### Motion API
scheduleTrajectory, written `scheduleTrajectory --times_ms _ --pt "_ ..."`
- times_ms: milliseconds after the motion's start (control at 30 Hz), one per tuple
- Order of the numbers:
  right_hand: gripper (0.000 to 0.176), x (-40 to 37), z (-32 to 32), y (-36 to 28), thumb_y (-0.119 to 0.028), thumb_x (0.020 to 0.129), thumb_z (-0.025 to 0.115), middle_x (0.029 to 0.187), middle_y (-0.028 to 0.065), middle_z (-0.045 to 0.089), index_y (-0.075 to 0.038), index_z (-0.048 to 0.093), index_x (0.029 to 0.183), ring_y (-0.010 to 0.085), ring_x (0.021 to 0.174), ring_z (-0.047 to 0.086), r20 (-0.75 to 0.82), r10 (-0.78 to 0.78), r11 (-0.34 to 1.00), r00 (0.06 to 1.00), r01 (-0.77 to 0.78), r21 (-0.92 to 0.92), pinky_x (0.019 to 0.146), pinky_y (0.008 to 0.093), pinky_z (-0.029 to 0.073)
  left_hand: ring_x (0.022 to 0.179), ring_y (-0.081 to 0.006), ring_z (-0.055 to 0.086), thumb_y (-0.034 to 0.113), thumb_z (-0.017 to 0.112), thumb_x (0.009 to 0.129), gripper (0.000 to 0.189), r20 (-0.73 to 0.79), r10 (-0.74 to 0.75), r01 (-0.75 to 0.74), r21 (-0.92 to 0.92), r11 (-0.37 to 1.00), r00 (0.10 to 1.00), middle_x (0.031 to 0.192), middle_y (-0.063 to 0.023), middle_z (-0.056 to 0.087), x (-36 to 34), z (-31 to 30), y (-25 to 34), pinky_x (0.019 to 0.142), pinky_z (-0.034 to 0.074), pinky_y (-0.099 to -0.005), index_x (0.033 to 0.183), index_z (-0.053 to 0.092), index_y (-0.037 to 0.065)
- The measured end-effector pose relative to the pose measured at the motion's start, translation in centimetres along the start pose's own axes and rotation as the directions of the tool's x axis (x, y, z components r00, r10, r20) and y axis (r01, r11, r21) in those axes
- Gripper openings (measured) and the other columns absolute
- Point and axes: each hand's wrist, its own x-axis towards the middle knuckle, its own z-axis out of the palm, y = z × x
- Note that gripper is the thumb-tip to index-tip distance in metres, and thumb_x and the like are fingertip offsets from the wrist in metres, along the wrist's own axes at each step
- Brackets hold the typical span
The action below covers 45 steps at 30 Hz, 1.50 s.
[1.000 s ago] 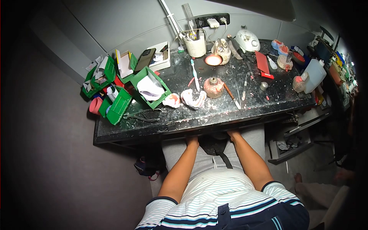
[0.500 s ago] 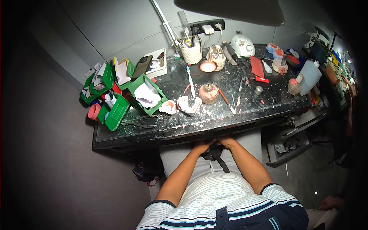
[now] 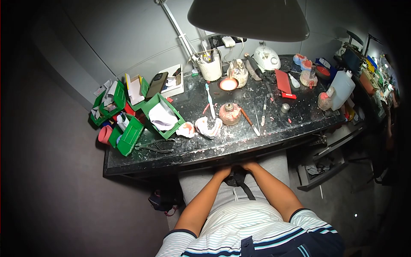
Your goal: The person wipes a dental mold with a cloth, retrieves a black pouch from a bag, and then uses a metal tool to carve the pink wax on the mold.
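Both forearms reach forward over my lap to the table's front edge. My left hand (image 3: 223, 172) lies on the left of a black item with a strap (image 3: 236, 176), its fingers hidden under the edge. On the other side of that item is my right hand (image 3: 249, 165), its fingers also out of sight. Above them on the black table (image 3: 192, 152) stand a pink-stained burner (image 3: 230, 114), a white cast (image 3: 208, 127), a smaller cast with pink (image 3: 186, 129), a toothbrush (image 3: 210, 100) and a brown-handled knife (image 3: 250, 121).
Green bins (image 3: 162, 116) and pliers (image 3: 155, 148) are at the left. A lamp shade (image 3: 250, 19) hangs overhead. Farther back stand a brush holder (image 3: 210, 70) and a white device (image 3: 267, 58). A plastic bottle (image 3: 343, 90) is at the right, above an open drawer (image 3: 305, 176).
The view has tilted up, so the lamp shade shows more and the table sits lower. My hands remain at the table's edge, by the black item.
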Motion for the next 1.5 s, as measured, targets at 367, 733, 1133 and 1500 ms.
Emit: scheduleTrajectory --times_ms 367,733,1133,1500 --pt "0.045 -1.0 1.7 -1.2 -0.018 0.086 0.062 0.133 0.0313 0.057 -0.002 0.061 0.128 0.0444 0.128 0.052 -0.421 -0.278 0.921 0.864 0.114 -0.374 0.108 0.0496 0.044 0.128 -0.0432 0.052 0.025 0.069 0.083 0.065 -0.073 0.056 0.001 0.615 0.789 0.996 0.141 -0.0291 0.051 -3.2 -2.7 3.9 0.104 0.046 -0.051 0.142 0.047 0.005" --pt "0.024 -10.6 2.6 -5.4 0.006 0.071 0.068 0.101 0.0273 0.067 -0.001 0.061 0.093 0.0465 0.092 0.066 -0.492 -0.087 0.951 0.866 -0.074 -0.3 0.081 0.0507 0.054 0.096 -0.0439 0.069 0.015 0.07 0.078 0.039 -0.23 -0.42 0.47 0.251 0.846 0.878 0.103 -0.0231 0.072 -7.4 -2.1 7.7 0.086 0.054 -0.0506 0.115 0.065 0.005" --pt "0.019 -18.8 -2.5 -6.3 0.008 0.066 0.056 0.069 0.0158 0.045 -0.004 0.045 0.076 0.0387 0.063 0.051 -0.582 -0.668 0.744 0.464 0.406 -0.53 0.061 0.0492 0.042 0.067 -0.029 0.052 0.0 0.059 0.059 0.019 -0.446 0.565 -0.443 0.355 0.824 0.694 0.076 -0.0085 0.053 -13.5 -1.4 14.0 0.065 0.037 -0.0408 0.07 0.046 0.008" --pt "0.023 -21.1 -0.7 -5.8 0.011 0.073 0.058 0.082 0.0185 0.056 -0.002 0.051 0.091 0.039 0.077 0.06 -0.552 -0.447 0.888 0.704 0.421 -0.183 0.071 0.0436 0.048 0.061 -0.0307 0.049 0.0 0.063 0.061 0.021 -0.374 0.531 -0.478 0.231 0.847 0.76 0.067 -0.0091 0.046 -16.8 -1.3 16.3 0.061 0.035 -0.042 0.067 0.045 0.008"
